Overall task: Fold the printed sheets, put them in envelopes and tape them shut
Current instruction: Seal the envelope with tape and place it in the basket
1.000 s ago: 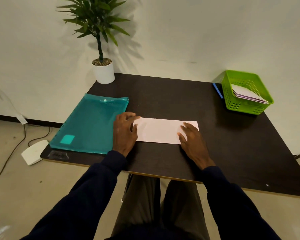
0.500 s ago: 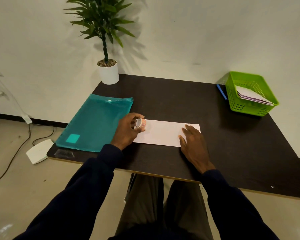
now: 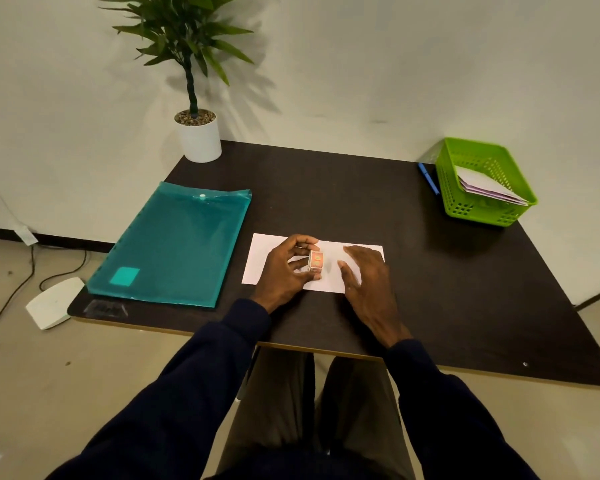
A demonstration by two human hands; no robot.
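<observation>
A white envelope (image 3: 261, 258) lies flat on the dark table (image 3: 326, 188), near the front edge. My left hand (image 3: 284, 271) grips a small roll of orange patterned tape (image 3: 316, 261) between thumb and fingers, held over the middle of the envelope. My right hand (image 3: 364, 275) rests flat on the envelope's right half, fingers straight and slightly spread, just right of the roll. Both sleeves are dark blue.
A teal plastic folder (image 3: 174, 244) lies left of the envelope. A green basket (image 3: 482, 216) with envelopes inside stands at the back right, a blue pen (image 3: 429, 178) beside it. A potted plant (image 3: 198, 133) stands at the back left corner.
My left hand picked up the tape roll at the envelope's left end and carried it right to the envelope's middle. My right hand stayed on the right half of the envelope.
</observation>
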